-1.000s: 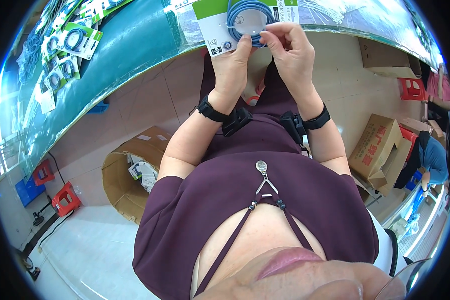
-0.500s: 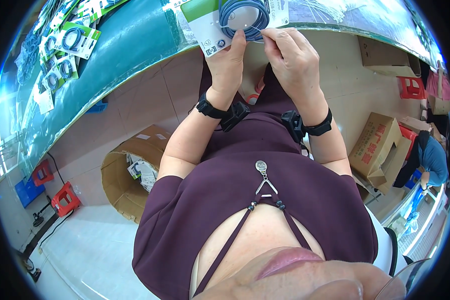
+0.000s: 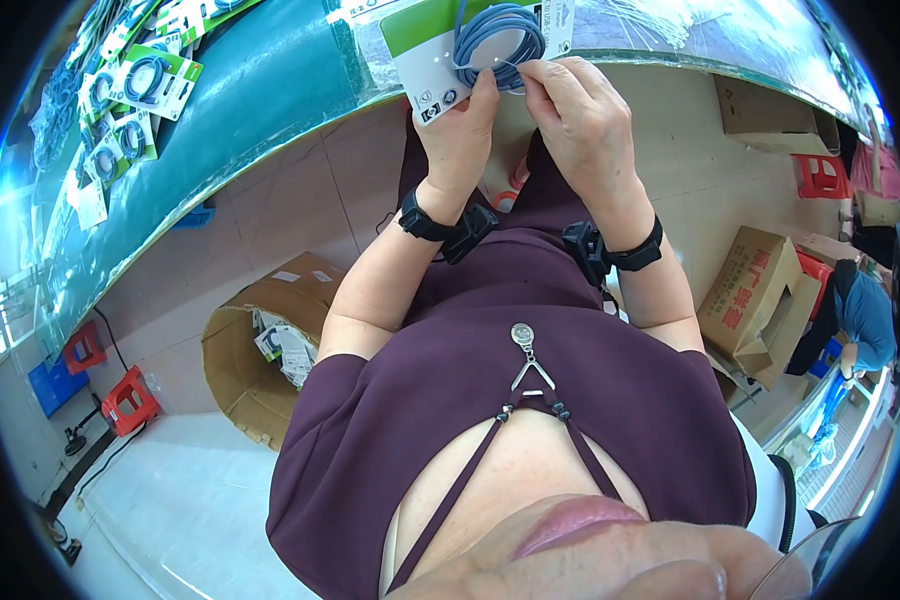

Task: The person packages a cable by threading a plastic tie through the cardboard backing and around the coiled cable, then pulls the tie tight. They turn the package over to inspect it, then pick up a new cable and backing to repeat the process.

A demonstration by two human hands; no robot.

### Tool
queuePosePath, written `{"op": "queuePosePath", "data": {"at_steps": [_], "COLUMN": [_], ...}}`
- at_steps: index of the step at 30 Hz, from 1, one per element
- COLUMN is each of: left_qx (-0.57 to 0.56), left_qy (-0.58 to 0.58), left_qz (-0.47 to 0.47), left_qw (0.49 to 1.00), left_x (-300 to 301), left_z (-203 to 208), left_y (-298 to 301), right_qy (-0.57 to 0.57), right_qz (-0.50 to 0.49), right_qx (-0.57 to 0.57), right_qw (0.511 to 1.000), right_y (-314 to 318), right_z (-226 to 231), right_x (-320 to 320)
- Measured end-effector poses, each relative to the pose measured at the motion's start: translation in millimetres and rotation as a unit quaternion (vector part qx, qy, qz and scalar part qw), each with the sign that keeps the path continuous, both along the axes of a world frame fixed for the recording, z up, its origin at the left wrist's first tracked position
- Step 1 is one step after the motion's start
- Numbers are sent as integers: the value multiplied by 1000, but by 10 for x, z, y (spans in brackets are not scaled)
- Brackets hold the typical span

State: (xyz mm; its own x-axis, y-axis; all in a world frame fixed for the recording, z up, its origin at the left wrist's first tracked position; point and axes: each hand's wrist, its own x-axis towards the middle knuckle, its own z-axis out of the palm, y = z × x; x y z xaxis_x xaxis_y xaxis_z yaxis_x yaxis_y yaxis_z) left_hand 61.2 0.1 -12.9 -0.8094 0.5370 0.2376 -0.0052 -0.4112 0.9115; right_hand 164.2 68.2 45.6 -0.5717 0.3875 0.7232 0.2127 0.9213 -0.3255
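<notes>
A green and white packaging card with a coiled blue-grey cable on it is held over the table's near edge. My left hand grips the card's lower edge, its thumb on top by the coil. Against the coil's right side, my right hand pinches a thin white tie between thumb and index finger. This tie passes across the front of the coil. The fingers of my left hand behind the card are hidden.
Many carded cables lie heaped at the table's far left. Loose white ties are spread at the right of the green tabletop. Below stand an open carton with cards inside, another carton and a red stool.
The card and coil have shifted a little right and down, with my left hand. My right hand has moved slightly left and still pinches the tie.
</notes>
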Motion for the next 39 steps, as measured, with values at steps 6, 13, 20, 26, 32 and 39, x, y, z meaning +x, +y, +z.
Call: {"op": "queuePosePath", "data": {"at_steps": [6, 13, 20, 26, 32, 39], "left_qx": [-28, -21, 56, 39, 23, 19], "left_qy": [43, -82, -284, -261, -266, -256], "left_qz": [10, -70, -199, -211, -210, -224], "left_qw": [999, 994, 936, 941, 940, 940], "left_x": [34, 30, 20, 108, 145, 192], "left_z": [-48, -164, 277, 295, 287, 328], "left_y": [-25, 26, -173, -245, -275, -270], "right_qy": [-12, -28, 148, -4, -5, -3], "right_qz": [2, -6, 13, 136, 169, 146], "right_qx": [5, -6, -376, -146, -245, -343], "right_qw": [1000, 1000, 915, 980, 955, 928], "right_y": [22, 98, 498, 484, 469, 545], "right_z": [-37, -36, -439, -866, -907, -996], "right_x": [-7, -27, 324, 112, 202, 214]}}
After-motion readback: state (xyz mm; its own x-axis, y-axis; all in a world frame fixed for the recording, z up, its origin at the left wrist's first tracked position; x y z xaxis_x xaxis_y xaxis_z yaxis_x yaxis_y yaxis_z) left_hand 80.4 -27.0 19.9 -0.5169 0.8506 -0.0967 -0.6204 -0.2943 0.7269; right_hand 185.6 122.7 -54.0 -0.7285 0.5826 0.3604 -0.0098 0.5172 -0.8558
